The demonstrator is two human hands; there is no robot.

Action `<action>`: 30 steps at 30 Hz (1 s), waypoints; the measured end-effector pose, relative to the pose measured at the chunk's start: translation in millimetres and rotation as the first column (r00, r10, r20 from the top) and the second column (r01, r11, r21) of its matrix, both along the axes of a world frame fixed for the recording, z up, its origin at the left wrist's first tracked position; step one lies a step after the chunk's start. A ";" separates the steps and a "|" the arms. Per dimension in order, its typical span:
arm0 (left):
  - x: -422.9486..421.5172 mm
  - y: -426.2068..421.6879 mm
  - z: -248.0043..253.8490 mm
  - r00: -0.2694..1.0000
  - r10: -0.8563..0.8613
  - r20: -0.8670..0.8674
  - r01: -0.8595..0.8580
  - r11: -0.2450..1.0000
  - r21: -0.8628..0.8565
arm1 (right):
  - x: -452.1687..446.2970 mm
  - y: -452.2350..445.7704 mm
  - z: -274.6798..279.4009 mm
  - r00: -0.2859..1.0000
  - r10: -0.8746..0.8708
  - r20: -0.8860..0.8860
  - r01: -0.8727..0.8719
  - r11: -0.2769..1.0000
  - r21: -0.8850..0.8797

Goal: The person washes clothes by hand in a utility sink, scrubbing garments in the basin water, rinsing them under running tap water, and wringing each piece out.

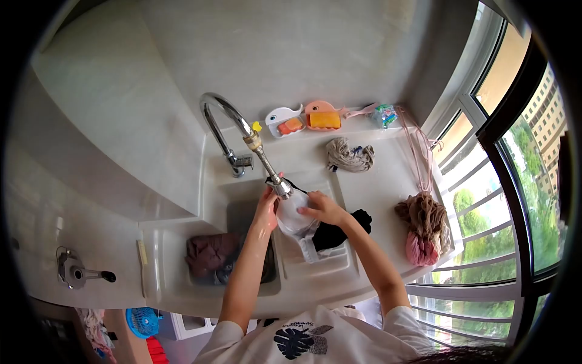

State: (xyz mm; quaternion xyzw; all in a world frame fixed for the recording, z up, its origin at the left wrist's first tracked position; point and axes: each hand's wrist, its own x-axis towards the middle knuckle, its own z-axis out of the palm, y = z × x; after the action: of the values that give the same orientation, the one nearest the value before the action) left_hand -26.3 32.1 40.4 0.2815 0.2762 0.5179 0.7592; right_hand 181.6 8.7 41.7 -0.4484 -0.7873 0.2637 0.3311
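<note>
Below the tap's metal spout (pixel 282 188), a white garment with black parts (pixel 292 219) is stretched between both hands. My left hand (pixel 267 209) grips its left edge close to the spout. Fingers of my right hand (pixel 324 210) pinch the upper right side, near a thin black edge. Black cloth (pixel 330 235) hangs beneath my right forearm over the ribbed washboard (pixel 330 265); I cannot tell whether it belongs to the same garment. Dark brownish clothes (pixel 212 252) lie in the sink basin (pixel 274 285), left of my left forearm.
Two whale-shaped soap dishes, white (pixel 280 115) and pink (pixel 314 109), hold soap at the back ledge. A pink brush (pixel 362 111) and a plastic packet (pixel 385 115) lie beside them. Rightward are a wrung grey cloth (pixel 350 155), pink hangers (pixel 419 158) and bunched brown cloth (pixel 422 215).
</note>
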 end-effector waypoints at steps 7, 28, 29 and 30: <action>-6.3 -25.3 -9.7 0.761 -0.223 -0.609 0.291 0.957 0.013 | 12.5 -8.3 22.1 0.901 -0.172 -0.399 0.080 0.968 -0.236; 47.6 -16.2 -50.5 0.874 -0.117 0.471 0.158 0.986 -0.049 | -94.8 -18.9 35.0 0.870 -0.493 -0.011 0.489 0.859 0.150; 48.4 -18.4 -50.2 0.776 -0.260 0.576 0.251 0.963 0.096 | -99.2 -27.1 36.3 0.902 -0.430 -0.051 0.431 0.881 0.196; 61.8 -19.2 -49.9 0.672 -0.279 0.686 0.173 0.960 0.221 | -98.9 -27.4 34.6 0.897 -0.442 0.004 0.431 0.876 0.216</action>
State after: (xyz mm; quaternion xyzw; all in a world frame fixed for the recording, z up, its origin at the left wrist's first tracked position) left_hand 35.5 12.9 -9.4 0.1432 -0.1114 0.5057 0.8434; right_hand 82.7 -18.7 76.3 -0.5838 -0.6978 0.0860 0.4061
